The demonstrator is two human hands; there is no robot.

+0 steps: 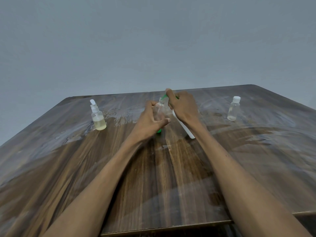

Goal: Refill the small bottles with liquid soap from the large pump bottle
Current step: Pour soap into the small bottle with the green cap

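Here, mid-table toward the far edge, the left hand [150, 122] grips a clear small bottle [159, 111]; the right hand [183, 106] clasps the tilted white pump bottle [185, 129], its green pump [165, 96] at the small bottle's mouth.

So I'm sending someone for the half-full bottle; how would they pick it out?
On the wooden table, look left of both hands. The small bottle stands alone there, upright. Unlike the clear bottle far right, it holds yellowish liquid.

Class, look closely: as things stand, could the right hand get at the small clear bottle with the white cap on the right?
Probably not yet: the path over the wooden table looks free, but the right hand is gripping the white pump bottle. The small clear white-capped bottle stands apart.
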